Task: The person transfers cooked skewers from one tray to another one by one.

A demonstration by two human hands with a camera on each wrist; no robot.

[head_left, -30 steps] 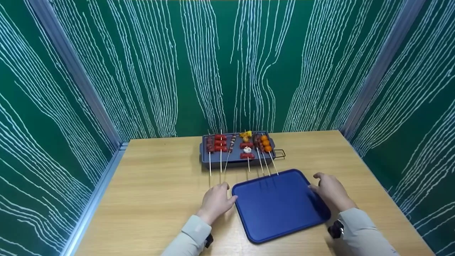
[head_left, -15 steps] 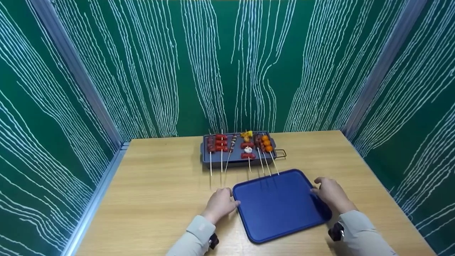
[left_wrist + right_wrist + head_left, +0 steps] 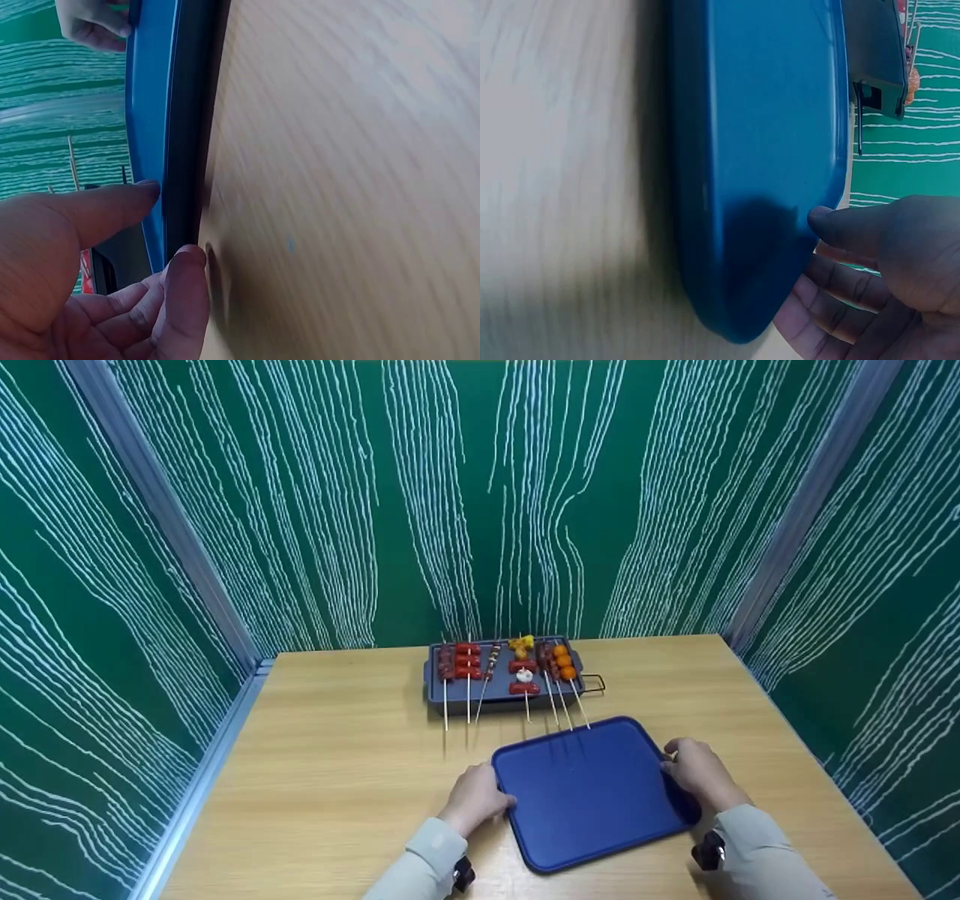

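We find the left hand [image 3: 475, 795] and right hand [image 3: 697, 770] nearly closed, thumbs above, fingers at the outer side, gripping opposite edges of the blue tray [image 3: 592, 799], presumably to share its weight. The tray is on the counter [image 3: 337, 780] before the grill [image 3: 504, 706], whose skewers [image 3: 468, 660] overhang its front, likely for easy reach.

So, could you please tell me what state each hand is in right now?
Left hand: holding the blue tray by its left edge.
Right hand: holding the blue tray by its right edge.
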